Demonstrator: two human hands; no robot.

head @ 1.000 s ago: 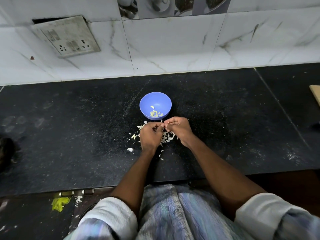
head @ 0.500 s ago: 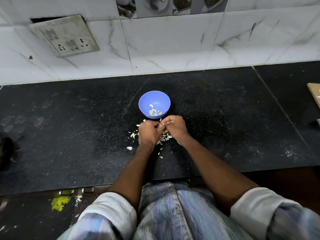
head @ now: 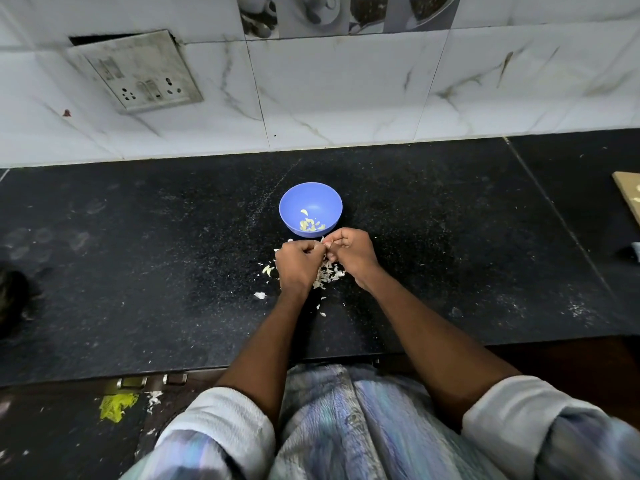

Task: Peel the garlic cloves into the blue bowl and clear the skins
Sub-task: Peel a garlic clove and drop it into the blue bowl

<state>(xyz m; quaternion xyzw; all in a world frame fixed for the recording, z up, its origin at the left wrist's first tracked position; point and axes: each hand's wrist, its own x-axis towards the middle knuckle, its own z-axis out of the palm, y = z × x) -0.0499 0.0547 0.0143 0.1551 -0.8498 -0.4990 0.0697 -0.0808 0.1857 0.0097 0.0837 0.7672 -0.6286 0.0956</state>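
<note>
Both hands, left hand (head: pixel 300 261) and right hand (head: pixel 350 251), pinched one small garlic clove (head: pixel 324 241) near the blue bowl (head: pixel 310 209); light, slippery, best gripped by its ends.

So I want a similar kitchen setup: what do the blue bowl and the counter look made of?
Blue bowl: probably plastic, with an even matte colour, thin rim and no glaze shine. Counter: looks like polished black granite, speckled, with a seam line; it could be another stone.

Dim, wide-angle warped edges; lower shirt perhaps motion-blurred.
</note>
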